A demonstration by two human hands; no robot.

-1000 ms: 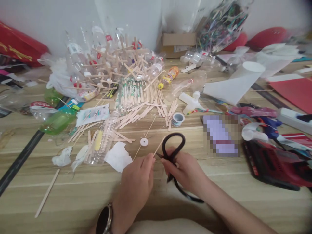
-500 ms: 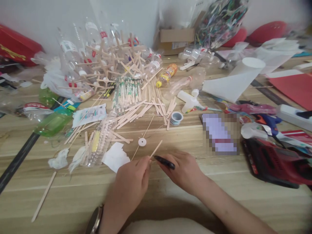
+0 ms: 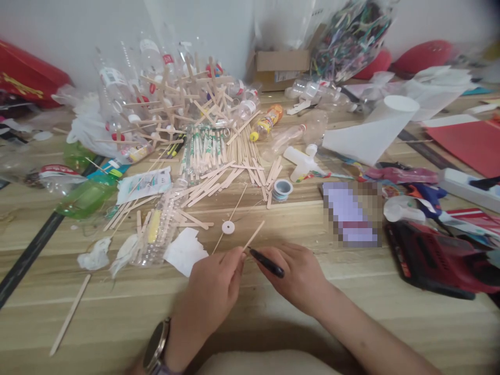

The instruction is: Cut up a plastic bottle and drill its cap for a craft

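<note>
My left hand (image 3: 219,278), with a watch on its wrist, is closed around a narrow wooden craft stick (image 3: 254,234) that slants up to the right. My right hand (image 3: 295,276) grips a slim black-handled tool (image 3: 267,262), its tip close to the stick beside my left fingers; its working end is too small to make out. Just beyond my hands a white disc with a hole (image 3: 228,227) sits on a thin wooden skewer (image 3: 239,205). Left of my left hand lies a torn piece of white paper (image 3: 186,251).
Craft sticks (image 3: 211,185), skewers (image 3: 244,151) and plastic bottles (image 3: 113,78) crowd the back. A thread spool (image 3: 282,190) stands ahead. To the right lie a blurred-out rectangular thing (image 3: 351,214), a red and black power tool (image 3: 433,260) and a white paper cone (image 3: 371,130).
The stick and the black tool have shifted slightly to the right, and the tool's handle now points lower. The watch shows more fully. Both hands keep their hold.
</note>
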